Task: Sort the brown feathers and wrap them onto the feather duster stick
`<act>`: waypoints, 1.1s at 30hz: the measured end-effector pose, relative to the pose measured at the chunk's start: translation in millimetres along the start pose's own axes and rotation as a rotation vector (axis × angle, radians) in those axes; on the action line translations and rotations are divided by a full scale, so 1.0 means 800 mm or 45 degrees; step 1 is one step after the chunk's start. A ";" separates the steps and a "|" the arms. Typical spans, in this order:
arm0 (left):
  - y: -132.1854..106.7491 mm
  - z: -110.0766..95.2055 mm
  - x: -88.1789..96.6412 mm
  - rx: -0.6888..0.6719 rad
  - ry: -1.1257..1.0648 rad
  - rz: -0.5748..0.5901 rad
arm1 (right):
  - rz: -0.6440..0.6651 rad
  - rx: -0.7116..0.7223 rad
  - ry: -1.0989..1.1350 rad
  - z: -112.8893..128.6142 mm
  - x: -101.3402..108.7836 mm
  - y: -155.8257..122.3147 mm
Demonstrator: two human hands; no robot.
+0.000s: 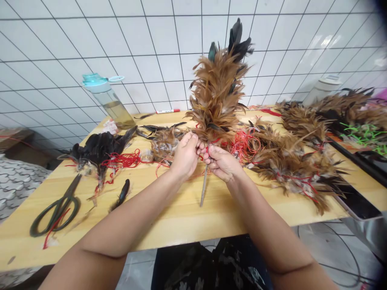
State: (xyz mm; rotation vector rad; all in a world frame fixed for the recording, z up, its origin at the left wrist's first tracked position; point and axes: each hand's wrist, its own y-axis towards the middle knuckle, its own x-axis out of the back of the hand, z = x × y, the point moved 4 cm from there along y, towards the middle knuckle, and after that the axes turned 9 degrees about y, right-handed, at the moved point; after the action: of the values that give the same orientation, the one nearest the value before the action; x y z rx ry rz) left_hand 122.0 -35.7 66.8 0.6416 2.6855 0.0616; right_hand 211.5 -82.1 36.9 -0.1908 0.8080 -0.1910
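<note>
A feather duster [217, 92] of brown feathers with dark tips stands upright over the wooden table [187, 221], built on a thin stick [204, 189] that points down toward me. My left hand [185, 155] is closed around the base of the feather bundle. My right hand [222, 162] is closed beside it, pinching red string [208, 150] at the stick's top. Both hands touch at the binding point.
Dark scissors [57, 209] lie at the front left. Black feathers with red string [102, 151] lie left; piles of brown feathers [290, 161] spread right. A water bottle [110, 100] and a red marker [167, 111] stand by the tiled wall. A dark tray edge [356, 201] sits at right.
</note>
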 end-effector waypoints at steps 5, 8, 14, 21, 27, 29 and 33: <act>-0.002 0.000 -0.001 -0.166 0.137 0.024 | -0.188 0.065 0.044 0.003 -0.003 -0.005; -0.005 0.003 -0.001 -0.251 0.235 0.100 | -0.207 0.071 0.089 0.009 0.000 -0.004; -0.010 0.013 0.001 -0.158 0.107 0.143 | -0.104 0.029 0.187 0.020 0.005 0.000; -0.010 0.012 0.005 0.064 -0.020 0.128 | -0.152 0.018 0.251 0.021 0.007 0.001; 0.011 0.006 0.047 0.055 0.878 0.137 | -0.216 0.003 0.269 0.021 0.017 0.009; 0.012 -0.019 0.059 -0.092 1.383 0.048 | -0.244 -0.019 0.256 0.018 0.021 0.011; -0.015 -0.090 0.022 -0.628 1.920 -0.374 | -0.257 -0.007 -0.061 0.004 0.019 0.020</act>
State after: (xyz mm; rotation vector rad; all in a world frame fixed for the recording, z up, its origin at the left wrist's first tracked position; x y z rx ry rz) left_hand 75.7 -35.3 126.4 -0.1108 3.7552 1.6398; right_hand 225.6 -70.2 24.9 -0.2810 0.7414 -0.3729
